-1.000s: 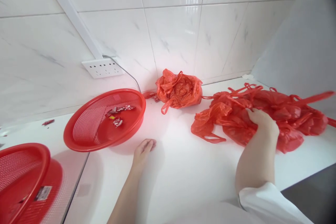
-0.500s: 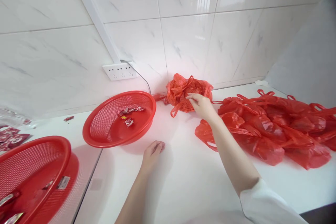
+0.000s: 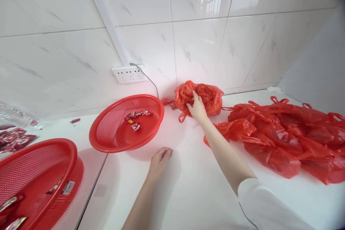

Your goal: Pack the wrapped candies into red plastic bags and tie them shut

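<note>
My right hand (image 3: 197, 107) reaches far across the white counter (image 3: 188, 183) and closes its fingers on a bunched red plastic bag (image 3: 207, 97) that sits against the tiled wall. My left hand (image 3: 160, 159) rests on the counter with its fingers curled under, holding nothing that I can see. It lies just in front of a red mesh basket (image 3: 107, 133) with a few small red candy wrappers (image 3: 136, 120) inside.
A pile of several filled red bags (image 3: 285, 133) covers the counter at the right. A second red mesh basket (image 3: 32, 176) sits at the lower left. Loose wrappers (image 3: 14, 138) lie at the far left. A wall socket (image 3: 128, 74) with a cable is above the basket.
My right hand left the pile of bags at the right, moved to the far bag by the wall and gripped it. The left hand stayed in place, fingers curling slightly.
</note>
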`<act>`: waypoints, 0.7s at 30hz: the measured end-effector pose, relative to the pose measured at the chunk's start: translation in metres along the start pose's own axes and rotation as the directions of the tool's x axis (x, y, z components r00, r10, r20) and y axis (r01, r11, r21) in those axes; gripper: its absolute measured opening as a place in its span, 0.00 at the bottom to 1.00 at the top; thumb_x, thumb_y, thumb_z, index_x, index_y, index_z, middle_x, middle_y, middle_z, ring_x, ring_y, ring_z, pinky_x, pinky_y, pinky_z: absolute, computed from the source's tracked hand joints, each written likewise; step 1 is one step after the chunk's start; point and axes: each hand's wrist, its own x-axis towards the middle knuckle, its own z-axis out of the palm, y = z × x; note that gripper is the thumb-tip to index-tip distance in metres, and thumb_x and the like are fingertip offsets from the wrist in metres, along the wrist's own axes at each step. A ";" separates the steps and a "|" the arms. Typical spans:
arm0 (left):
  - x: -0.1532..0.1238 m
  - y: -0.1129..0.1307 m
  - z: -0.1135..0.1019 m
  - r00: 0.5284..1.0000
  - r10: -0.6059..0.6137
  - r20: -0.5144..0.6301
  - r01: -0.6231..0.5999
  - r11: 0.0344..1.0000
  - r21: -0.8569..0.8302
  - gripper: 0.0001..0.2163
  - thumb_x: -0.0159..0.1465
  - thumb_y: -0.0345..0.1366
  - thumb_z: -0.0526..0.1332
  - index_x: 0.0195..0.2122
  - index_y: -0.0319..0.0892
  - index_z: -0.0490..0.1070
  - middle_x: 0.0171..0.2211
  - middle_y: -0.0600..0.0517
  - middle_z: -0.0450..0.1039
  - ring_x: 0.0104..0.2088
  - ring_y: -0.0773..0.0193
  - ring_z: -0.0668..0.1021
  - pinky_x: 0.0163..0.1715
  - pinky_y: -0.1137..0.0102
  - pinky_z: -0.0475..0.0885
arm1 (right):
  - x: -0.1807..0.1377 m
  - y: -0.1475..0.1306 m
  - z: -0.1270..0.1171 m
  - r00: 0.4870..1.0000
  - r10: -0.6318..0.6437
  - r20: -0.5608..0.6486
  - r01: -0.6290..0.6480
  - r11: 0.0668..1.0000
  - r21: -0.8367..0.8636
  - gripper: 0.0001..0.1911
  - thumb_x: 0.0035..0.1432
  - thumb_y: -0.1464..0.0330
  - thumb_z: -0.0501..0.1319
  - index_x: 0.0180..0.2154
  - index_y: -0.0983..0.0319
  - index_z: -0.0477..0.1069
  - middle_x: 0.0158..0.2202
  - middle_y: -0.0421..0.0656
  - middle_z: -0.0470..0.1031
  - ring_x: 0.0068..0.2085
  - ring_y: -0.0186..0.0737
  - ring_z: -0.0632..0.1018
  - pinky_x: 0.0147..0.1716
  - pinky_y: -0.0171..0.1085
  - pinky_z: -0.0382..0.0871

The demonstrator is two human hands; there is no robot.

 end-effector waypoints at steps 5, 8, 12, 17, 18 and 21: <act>0.002 -0.001 0.001 1.000 0.013 0.001 -0.013 1.000 0.000 0.14 0.61 0.47 0.57 0.32 0.42 0.75 0.30 0.50 0.74 0.34 0.58 0.75 0.38 0.66 0.69 | -0.033 0.003 -0.057 0.973 -0.224 0.048 0.226 0.973 -0.041 0.22 0.61 0.72 0.52 0.56 0.62 0.65 0.57 0.52 0.67 0.47 0.45 0.77 0.50 0.44 0.70; 0.002 -0.001 0.001 1.000 0.020 0.004 -0.020 1.000 0.002 0.13 0.61 0.46 0.58 0.32 0.42 0.75 0.29 0.50 0.74 0.34 0.59 0.75 0.38 0.67 0.69 | -0.053 0.016 -0.101 0.921 -0.209 0.329 0.271 0.951 -0.152 0.17 0.59 0.72 0.54 0.48 0.60 0.72 0.49 0.47 0.75 0.50 0.46 0.76 0.51 0.43 0.68; 0.002 0.001 0.002 0.999 0.038 -0.005 -0.038 0.999 0.004 0.13 0.61 0.46 0.58 0.32 0.41 0.75 0.29 0.50 0.74 0.33 0.59 0.75 0.37 0.67 0.68 | -0.074 0.045 -0.130 0.866 0.090 0.493 0.190 0.851 -0.489 0.30 0.47 0.76 0.62 0.54 0.58 0.69 0.54 0.49 0.73 0.56 0.55 0.71 0.55 0.50 0.61; -0.001 0.001 0.010 0.999 0.027 -0.020 -0.027 0.999 -0.019 0.13 0.60 0.45 0.59 0.36 0.41 0.73 0.34 0.48 0.75 0.37 0.59 0.77 0.39 0.66 0.70 | -0.085 0.050 -0.124 0.912 0.147 0.384 0.076 0.858 -0.509 0.19 0.57 0.77 0.52 0.49 0.64 0.70 0.40 0.51 0.79 0.42 0.48 0.78 0.41 0.40 0.66; -0.002 0.001 0.012 0.999 0.034 -0.008 -0.034 0.998 -0.043 0.13 0.60 0.45 0.60 0.38 0.41 0.73 0.37 0.47 0.76 0.38 0.58 0.77 0.40 0.65 0.71 | -0.086 0.044 -0.120 0.920 0.087 0.383 0.090 0.902 -0.421 0.16 0.59 0.74 0.53 0.48 0.63 0.70 0.39 0.49 0.79 0.40 0.46 0.78 0.39 0.38 0.66; -0.008 0.005 0.020 0.993 0.096 0.065 -0.080 0.974 -0.210 0.21 0.56 0.42 0.66 0.50 0.42 0.68 0.50 0.43 0.72 0.46 0.55 0.77 0.45 0.61 0.72 | -0.093 0.019 -0.101 0.916 -0.071 0.396 0.141 0.979 -0.150 0.10 0.61 0.66 0.55 0.43 0.61 0.70 0.38 0.45 0.77 0.38 0.42 0.77 0.38 0.36 0.65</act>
